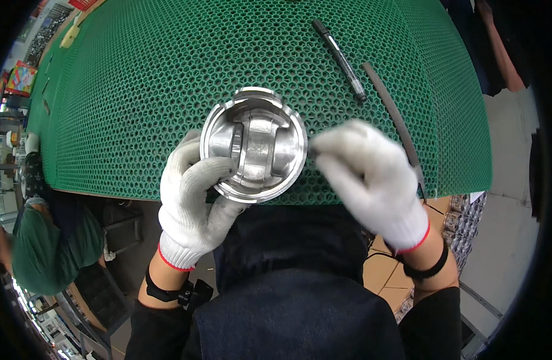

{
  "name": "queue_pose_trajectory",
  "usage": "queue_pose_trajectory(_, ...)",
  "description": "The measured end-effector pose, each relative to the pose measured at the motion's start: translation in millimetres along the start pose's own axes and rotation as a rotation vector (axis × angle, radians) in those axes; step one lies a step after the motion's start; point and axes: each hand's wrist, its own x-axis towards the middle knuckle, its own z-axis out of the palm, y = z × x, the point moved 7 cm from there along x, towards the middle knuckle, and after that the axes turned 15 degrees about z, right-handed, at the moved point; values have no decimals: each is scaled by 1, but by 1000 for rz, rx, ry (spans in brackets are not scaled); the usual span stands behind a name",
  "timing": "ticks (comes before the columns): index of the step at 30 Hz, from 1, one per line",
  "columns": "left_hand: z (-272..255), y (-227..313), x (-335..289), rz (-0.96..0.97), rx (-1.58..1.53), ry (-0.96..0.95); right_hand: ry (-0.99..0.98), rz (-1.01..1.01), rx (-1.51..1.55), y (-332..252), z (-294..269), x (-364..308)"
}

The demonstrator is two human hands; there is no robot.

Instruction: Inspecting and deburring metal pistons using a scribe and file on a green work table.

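A shiny metal piston (pixel 259 147) is held with its hollow underside facing up, showing the inner bosses and a pin bore. My left hand (pixel 189 192), in a white knit glove, grips its left edge, with a finger reaching inside the skirt. Just off the piston's right side is my gloved right hand (pixel 375 177), smeared by motion. Its thumb and fingertips are pinched together. A small dark spot shows at those fingertips, but what it is cannot be made out.
Green honeycomb matting (pixel 150 78) covers the table. Beyond my right hand lie a black marker (pixel 340 60) and a long, narrow grey strip (pixel 393 114). Cardboard boxes (pixel 384 273) and stacked metal parts (pixel 465 222) stand at lower right. A person in green (pixel 48 246) is at the left.
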Motion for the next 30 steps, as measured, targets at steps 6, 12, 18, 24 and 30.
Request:
queue_pose_trajectory(6,3,4,1,17,69,-22,-318,-29,53,-17,36,-38)
queue_pose_trajectory(12,-20,-34,6,-266,-175,122,-98,448,491,54,-12,-62)
queue_pose_trajectory(18,23,-18,91,266,354,-398,-327,602,817,64,-3,-68)
queue_pose_trajectory(24,45,55,90,281,314,-434,-225,259,229,44,-6,-54)
queue_pose_trajectory(30,46,57,85,256,417,-401,-81,105,152,21,6,-37)
